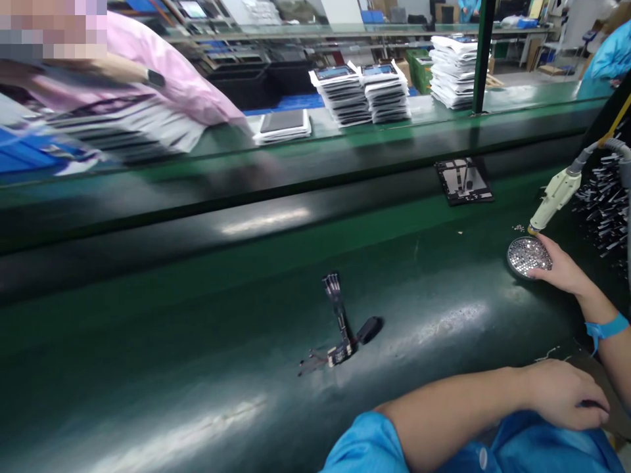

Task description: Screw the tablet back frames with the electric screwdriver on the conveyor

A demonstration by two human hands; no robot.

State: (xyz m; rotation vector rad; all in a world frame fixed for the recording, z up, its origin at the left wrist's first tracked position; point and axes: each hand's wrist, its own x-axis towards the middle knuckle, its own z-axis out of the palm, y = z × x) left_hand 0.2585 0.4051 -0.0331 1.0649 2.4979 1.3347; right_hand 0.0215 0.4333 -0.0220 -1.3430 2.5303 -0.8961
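Observation:
My right hand (564, 266) grips the rim of a round dish of small metal screws (526, 256), thumb in front and fingers behind. A blue band circles that wrist. Right above the dish hangs a pale electric screwdriver (555, 200), its tip close to my fingers. Loose screws (518, 228) lie behind the dish. My left hand (566, 397) is curled in front of my body, near the bench edge; a dark gap shows between its fingers, and whatever it may hold is hidden. Left of both hands lies a small circuit board with cables (341, 351) and a black oval part (369, 330).
An opened tablet-like device (463, 180) lies toward the back of the green bench (197, 315). Behind a raised ledge stand stacks of flat panels (345, 98). A co-worker in a pink sleeve (167, 66) leans over a stack at left. Black bristle-like strips (606, 203) hang at right.

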